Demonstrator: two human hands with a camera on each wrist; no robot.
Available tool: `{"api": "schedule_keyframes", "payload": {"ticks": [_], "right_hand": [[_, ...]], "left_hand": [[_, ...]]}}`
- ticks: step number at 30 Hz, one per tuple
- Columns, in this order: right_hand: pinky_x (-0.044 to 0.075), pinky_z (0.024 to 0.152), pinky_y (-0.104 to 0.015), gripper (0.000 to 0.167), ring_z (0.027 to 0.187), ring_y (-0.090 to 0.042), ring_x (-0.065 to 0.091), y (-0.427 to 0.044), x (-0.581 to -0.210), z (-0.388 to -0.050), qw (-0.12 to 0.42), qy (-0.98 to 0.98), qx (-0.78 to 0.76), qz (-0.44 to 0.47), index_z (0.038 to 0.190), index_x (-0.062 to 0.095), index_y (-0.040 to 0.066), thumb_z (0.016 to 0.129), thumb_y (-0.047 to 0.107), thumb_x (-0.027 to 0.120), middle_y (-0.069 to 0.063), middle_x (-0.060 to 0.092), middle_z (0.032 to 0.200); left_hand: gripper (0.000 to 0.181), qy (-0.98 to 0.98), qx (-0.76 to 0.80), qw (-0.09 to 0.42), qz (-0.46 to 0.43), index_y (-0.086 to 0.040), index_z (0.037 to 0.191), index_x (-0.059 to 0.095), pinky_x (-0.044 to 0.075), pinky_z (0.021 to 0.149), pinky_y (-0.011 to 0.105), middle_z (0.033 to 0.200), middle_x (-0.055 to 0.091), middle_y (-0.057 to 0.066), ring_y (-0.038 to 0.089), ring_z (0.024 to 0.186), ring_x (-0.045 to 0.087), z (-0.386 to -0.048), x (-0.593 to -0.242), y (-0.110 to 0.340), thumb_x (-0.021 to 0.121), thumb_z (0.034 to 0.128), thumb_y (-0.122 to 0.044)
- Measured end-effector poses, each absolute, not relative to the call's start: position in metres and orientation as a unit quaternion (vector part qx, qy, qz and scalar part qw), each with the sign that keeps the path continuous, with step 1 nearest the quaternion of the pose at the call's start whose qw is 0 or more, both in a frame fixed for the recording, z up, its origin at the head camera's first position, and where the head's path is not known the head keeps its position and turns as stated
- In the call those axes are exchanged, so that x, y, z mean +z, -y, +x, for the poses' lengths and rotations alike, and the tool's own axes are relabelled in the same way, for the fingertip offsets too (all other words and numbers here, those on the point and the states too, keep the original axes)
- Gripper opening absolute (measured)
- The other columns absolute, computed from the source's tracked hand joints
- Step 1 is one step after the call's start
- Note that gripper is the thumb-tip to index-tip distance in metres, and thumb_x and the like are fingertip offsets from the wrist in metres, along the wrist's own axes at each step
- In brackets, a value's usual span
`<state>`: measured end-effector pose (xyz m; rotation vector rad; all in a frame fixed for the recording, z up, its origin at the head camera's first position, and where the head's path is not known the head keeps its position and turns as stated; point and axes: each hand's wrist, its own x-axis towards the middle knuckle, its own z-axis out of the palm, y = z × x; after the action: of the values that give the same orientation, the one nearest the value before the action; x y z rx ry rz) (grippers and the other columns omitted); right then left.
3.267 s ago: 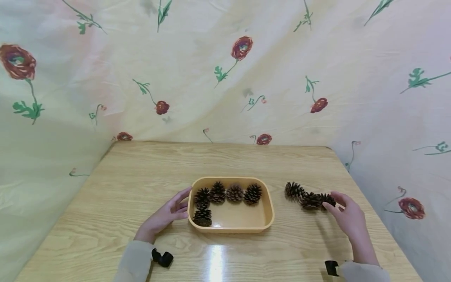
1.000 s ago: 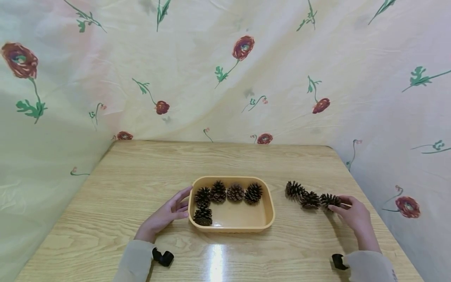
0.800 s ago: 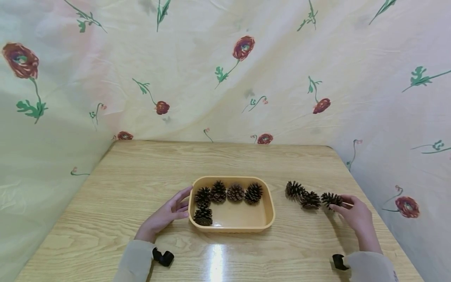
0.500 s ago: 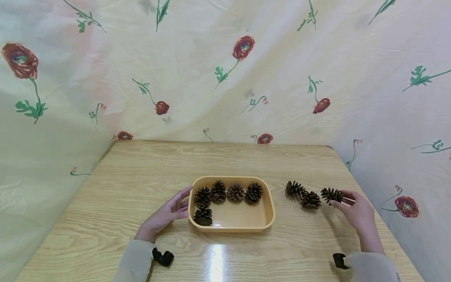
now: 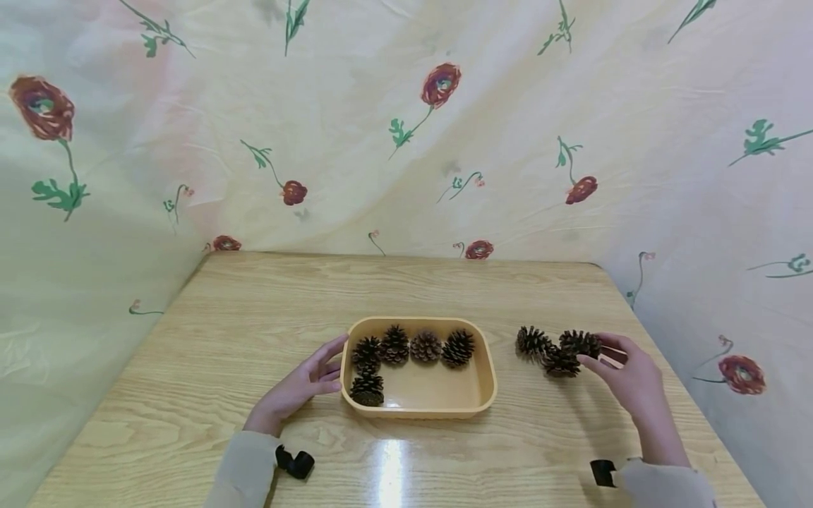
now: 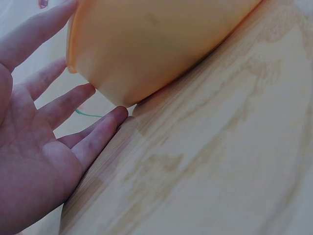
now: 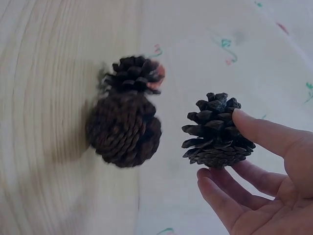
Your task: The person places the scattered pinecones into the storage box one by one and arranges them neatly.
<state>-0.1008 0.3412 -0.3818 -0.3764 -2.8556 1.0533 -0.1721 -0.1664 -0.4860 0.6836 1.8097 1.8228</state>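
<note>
Between thumb and fingers my right hand pinches a dark pine cone, held up off the table in the right wrist view. Two other pine cones lie on the table just beside it: a near one and a farther one. My left hand has its fingers spread and touches the left end of a yellow plastic tray. Several pine cones stand in that tray, along its back wall and left side, such as a paler cone. In the left wrist view the fingers are loosely extended by the tray's outer wall.
The wood-grain table carries the tray near its middle, with the loose cones to the right. A flowered cloth hangs behind the table and along both sides. Each wrist wears a black camera band, such as the left band.
My right hand has taken hold of the rightmost pine cone, lifted it and carried it left, beside the other two cones. The left hand and tray stay in place.
</note>
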Motion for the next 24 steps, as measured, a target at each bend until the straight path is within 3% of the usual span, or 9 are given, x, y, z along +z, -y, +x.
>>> {"api": "schedule_keyframes", "payload": {"ticks": [6, 12, 14, 20, 24], "right_hand": [[0.059, 0.080, -0.032, 0.069, 0.124, -0.049, 0.047, -0.328, -0.378, -0.099, 0.046, 0.927, 0.358, -0.100, 0.141, 0.041, -0.005, 0.091, 0.036, 0.066, -0.033, 0.044, 0.140], [0.052, 0.076, -0.007, 0.067, 0.123, -0.045, 0.050, -0.315, -0.381, -0.099, 0.048, 0.922, 0.376, -0.073, 0.141, 0.043, -0.003, 0.091, 0.034, 0.068, -0.029, 0.047, 0.138], [0.054, 0.080, -0.010, 0.066, 0.123, -0.044, 0.050, -0.310, -0.382, -0.099, 0.045, 0.923, 0.377, -0.064, 0.140, 0.044, -0.002, 0.090, 0.034, 0.068, -0.028, 0.047, 0.138], [0.054, 0.092, -0.034, 0.064, 0.123, -0.043, 0.053, -0.294, -0.381, -0.099, 0.036, 0.925, 0.376, -0.048, 0.138, 0.047, 0.000, 0.089, 0.033, 0.070, -0.027, 0.049, 0.138], [0.055, 0.093, -0.034, 0.062, 0.124, -0.043, 0.053, -0.283, -0.376, -0.098, 0.018, 0.916, 0.400, -0.029, 0.138, 0.048, 0.001, 0.089, 0.030, 0.070, -0.027, 0.049, 0.139]], "left_hand": [[0.080, -0.663, 0.665, 0.241, 0.245, -0.017, 0.157, 0.011, 0.040, 0.107, 0.017, 0.163, 0.007, 0.018, 0.046, 0.144, 0.021, -0.171, -0.485, 0.167, 0.060, 0.0942, -0.007], [0.081, -0.668, 0.662, 0.242, 0.240, -0.020, 0.157, 0.012, 0.038, 0.113, 0.029, 0.163, 0.009, 0.015, 0.044, 0.145, 0.022, -0.171, -0.484, 0.166, 0.061, 0.0940, -0.009], [0.081, -0.668, 0.662, 0.242, 0.241, -0.019, 0.157, 0.012, 0.037, 0.113, 0.031, 0.163, 0.008, 0.015, 0.044, 0.145, 0.021, -0.171, -0.483, 0.166, 0.061, 0.0939, -0.010], [0.081, -0.668, 0.660, 0.243, 0.241, -0.019, 0.157, 0.011, 0.038, 0.112, 0.027, 0.163, 0.008, 0.015, 0.044, 0.145, 0.021, -0.172, -0.484, 0.167, 0.061, 0.0938, -0.009], [0.081, -0.673, 0.656, 0.238, 0.246, -0.016, 0.157, 0.010, 0.034, 0.116, 0.042, 0.163, 0.007, 0.019, 0.048, 0.144, 0.022, -0.172, -0.486, 0.167, 0.060, 0.0942, -0.008]]}}
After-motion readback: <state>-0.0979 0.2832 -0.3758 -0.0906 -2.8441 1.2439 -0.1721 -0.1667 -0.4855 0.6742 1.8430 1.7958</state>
